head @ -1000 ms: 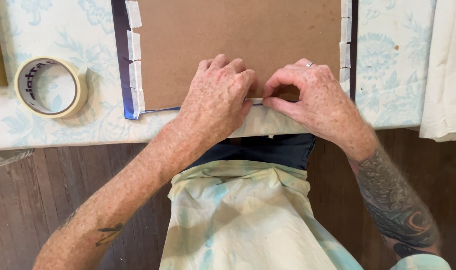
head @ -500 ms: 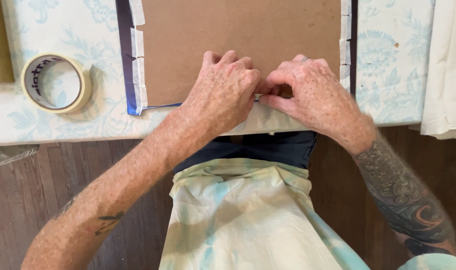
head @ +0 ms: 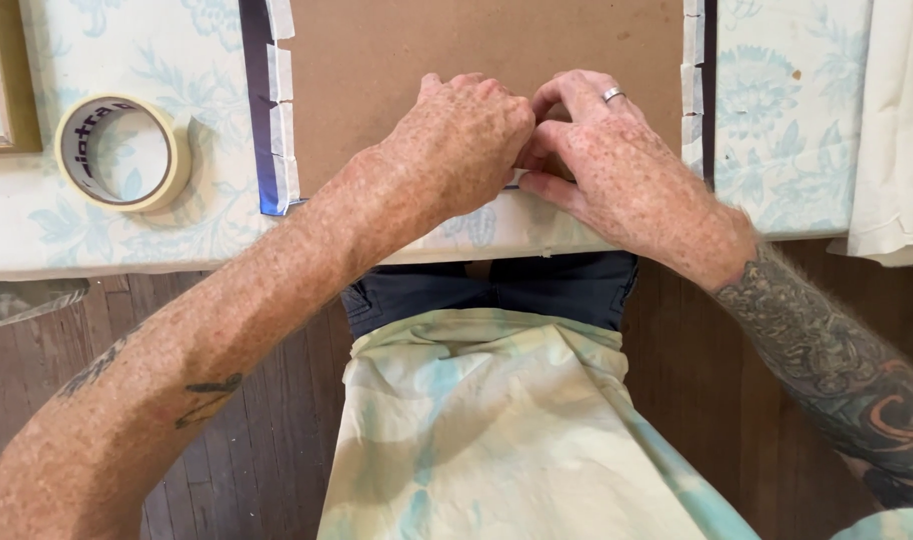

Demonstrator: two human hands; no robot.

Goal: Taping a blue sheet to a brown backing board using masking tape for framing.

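Brown hardboard [head: 477, 60], a flat backing panel, is lying on the table's pale floral cloth [head: 127, 240], its near edge sitting just inside the table's front edge, right in front of the person. Both hands are working together at the middle of that near edge: the left hand [head: 462, 140] is lying knuckles up with its fingers curled down onto the board, and the right hand [head: 617, 170], wearing a ring, is meeting it fingertip to fingertip. Between them they are pressing and pinching a short piece of pale masking tape [head: 517, 180], of which only a sliver is showing under the fingers, so how firmly each hand is gripping it I cannot tell. Strips of the same pale tape [head: 281, 100] are running down the board's left side over a dark blue border, and more strips [head: 693, 80] are lining the right side. A roll of masking tape [head: 125, 152] is resting on the cloth well to the left of the hands, near the corner of a gilt picture frame [head: 7, 80]. Folded cream fabric [head: 897, 130] is hanging at the far right
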